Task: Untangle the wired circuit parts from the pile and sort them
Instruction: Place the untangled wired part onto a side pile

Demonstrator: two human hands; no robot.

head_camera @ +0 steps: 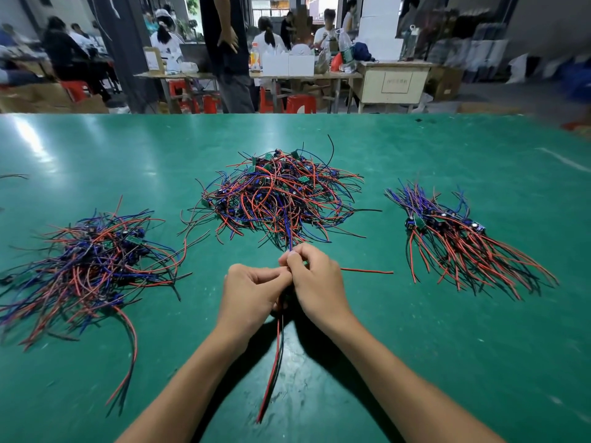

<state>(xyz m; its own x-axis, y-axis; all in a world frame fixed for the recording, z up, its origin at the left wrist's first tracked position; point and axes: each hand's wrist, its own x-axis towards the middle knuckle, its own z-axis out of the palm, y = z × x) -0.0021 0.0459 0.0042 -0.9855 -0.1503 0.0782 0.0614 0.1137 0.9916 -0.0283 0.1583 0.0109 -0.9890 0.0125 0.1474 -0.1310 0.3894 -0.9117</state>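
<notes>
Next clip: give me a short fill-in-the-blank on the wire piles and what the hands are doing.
1. Wired parts lie in ____ groups on the green table.
2. The tidiest bundle, wires aligned, lies on the person's ____ side.
3. The left hand and right hand pinch wires in front of the ____ pile.

Missing: three; right; middle

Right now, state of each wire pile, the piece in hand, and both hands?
Centre pile: tangled heap.
Left pile: loose, messy.
Right pile: wires aligned, sorted.
Held wired part: lifted, red and black wires hanging toward the person.
Left hand: pinches it.
Right hand: pinches it.
</notes>
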